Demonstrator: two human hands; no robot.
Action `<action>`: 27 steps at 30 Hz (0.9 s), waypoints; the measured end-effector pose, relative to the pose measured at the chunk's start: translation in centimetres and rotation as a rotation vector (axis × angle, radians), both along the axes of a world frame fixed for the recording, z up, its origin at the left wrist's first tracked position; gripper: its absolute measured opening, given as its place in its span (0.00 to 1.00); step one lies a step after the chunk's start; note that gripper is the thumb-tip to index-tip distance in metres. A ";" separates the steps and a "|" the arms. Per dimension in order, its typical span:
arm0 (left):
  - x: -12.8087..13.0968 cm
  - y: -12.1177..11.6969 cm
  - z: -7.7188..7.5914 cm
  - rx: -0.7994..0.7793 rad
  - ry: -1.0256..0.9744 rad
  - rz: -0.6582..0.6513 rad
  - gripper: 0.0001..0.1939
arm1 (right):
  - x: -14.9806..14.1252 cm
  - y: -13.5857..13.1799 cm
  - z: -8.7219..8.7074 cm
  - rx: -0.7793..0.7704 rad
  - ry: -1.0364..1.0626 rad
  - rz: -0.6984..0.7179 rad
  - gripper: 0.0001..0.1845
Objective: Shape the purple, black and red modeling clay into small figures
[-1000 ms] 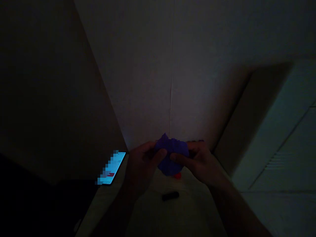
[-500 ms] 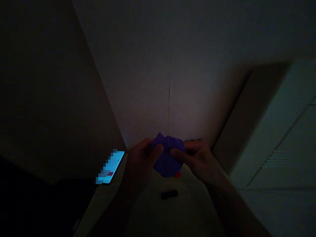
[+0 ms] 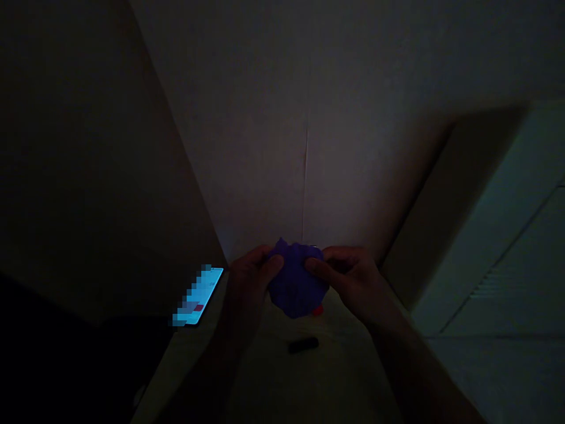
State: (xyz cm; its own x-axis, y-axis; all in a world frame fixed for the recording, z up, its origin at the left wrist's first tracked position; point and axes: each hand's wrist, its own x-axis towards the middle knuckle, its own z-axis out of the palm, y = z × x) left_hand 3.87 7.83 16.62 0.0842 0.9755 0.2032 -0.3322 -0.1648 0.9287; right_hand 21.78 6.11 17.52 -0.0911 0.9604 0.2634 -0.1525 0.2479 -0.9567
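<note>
One purple, wavy-edged piece [image 3: 296, 290] is held up over the tabletop [image 3: 269, 377]; the left hand [image 3: 247, 282] is clamped on its left edge, thumb on the near face; the right hand [image 3: 355, 277] pinches its upper right edge; it spans the gap between them; a red object [image 3: 318, 310] shows partly below it.

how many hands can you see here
2: a bare left hand on the left side of the flat, roundish purple piece of unclear material, a bare right hand on its right side. Darkness may hide others.
</note>
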 end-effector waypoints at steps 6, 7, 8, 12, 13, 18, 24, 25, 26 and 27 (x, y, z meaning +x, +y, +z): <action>-0.1 0.0 0.3 0.071 0.181 0.016 0.15 | 0.4 0.3 0.2 0.044 -0.065 -0.018 0.15; -0.1 -0.2 0.4 0.085 0.217 -0.010 0.13 | 0.5 0.3 0.2 0.061 -0.060 -0.036 0.16; -0.1 -0.4 0.5 0.096 0.257 -0.046 0.12 | 0.6 0.3 0.1 0.073 -0.060 -0.045 0.18; 0.2 -0.9 0.7 0.129 0.395 -0.166 0.08 | 0.8 0.3 -0.1 0.060 -0.121 0.007 0.14; 0.2 -0.9 0.7 0.133 0.411 -0.169 0.08 | 0.8 0.3 -0.1 0.055 -0.136 0.013 0.13; 0.3 -0.6 0.5 0.124 0.407 -0.108 0.08 | 0.6 0.3 0.0 0.077 -0.133 -0.001 0.14; -0.2 -0.1 0.8 0.152 0.423 0.079 0.11 | 0.5 0.6 -0.2 0.093 -0.085 -0.053 0.18; -0.3 0.0 0.8 0.152 0.431 0.092 0.12 | 0.5 0.6 -0.2 0.097 -0.088 -0.060 0.18; -0.4 0.0 0.8 0.147 0.431 0.092 0.13 | 0.5 0.6 -0.3 0.095 -0.097 -0.056 0.18; -0.4 0.1 0.8 0.143 0.425 0.085 0.13 | 0.5 0.6 -0.3 0.087 -0.108 -0.036 0.18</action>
State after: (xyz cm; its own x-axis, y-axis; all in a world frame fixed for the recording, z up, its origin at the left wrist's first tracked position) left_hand 3.48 7.92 17.41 0.1103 0.9473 0.3006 0.0934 -0.3110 0.9458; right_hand 22.31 6.71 17.26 -0.0890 0.9375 0.3364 -0.0394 0.3342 -0.9417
